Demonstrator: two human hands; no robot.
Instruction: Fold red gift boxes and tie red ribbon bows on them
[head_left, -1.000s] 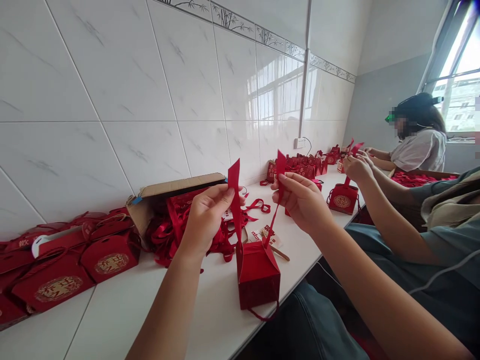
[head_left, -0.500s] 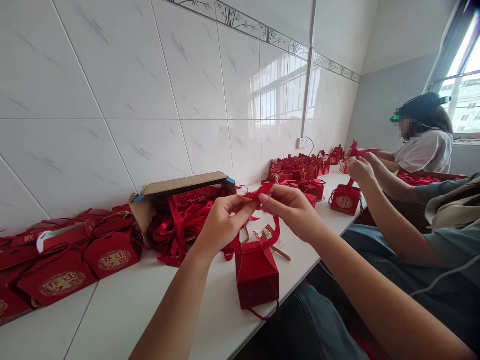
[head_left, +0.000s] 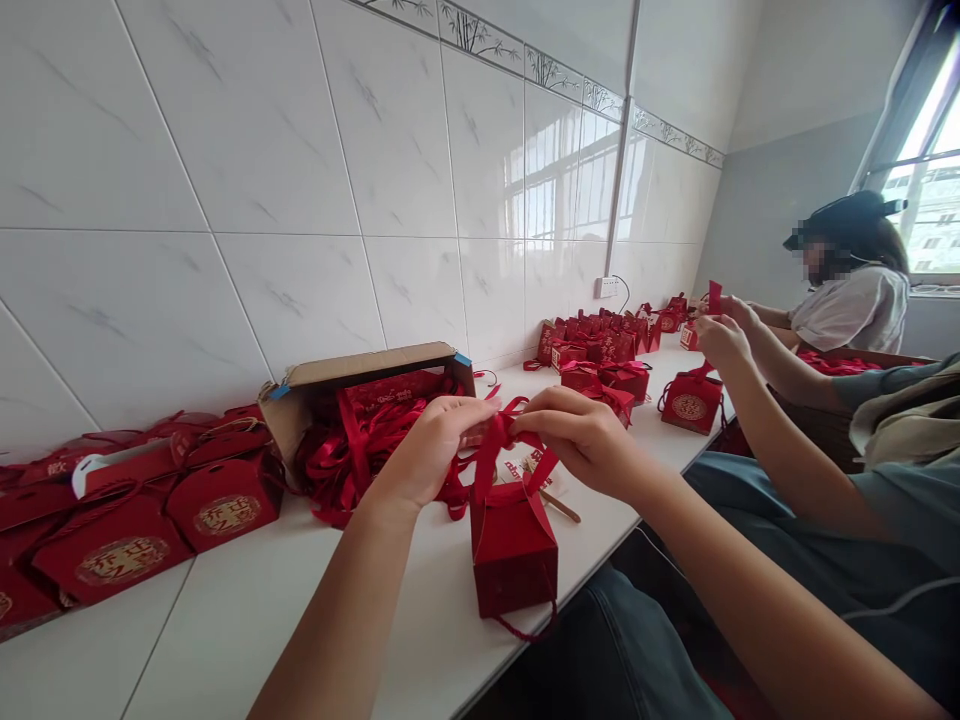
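A small red gift box [head_left: 514,550] stands on the white counter [head_left: 247,620] near its front edge. A red ribbon [head_left: 501,438] rises from the box top and crosses in a loop between my hands. My left hand [head_left: 427,450] pinches the ribbon's left part. My right hand [head_left: 585,437] pinches the right part just above the box. Both hands are closed on the ribbon, close together over the box.
An open cardboard carton [head_left: 360,385] full of red ribbons lies behind my hands. Finished red boxes [head_left: 150,520] are piled at the left, more red boxes [head_left: 600,345] stand along the wall. To my right, two people work on boxes; the nearer one's hand [head_left: 720,340] holds ribbon.
My hands came down and together from holding the two ribbon ends up and apart. The ribbon now crosses in a loop just over the box.
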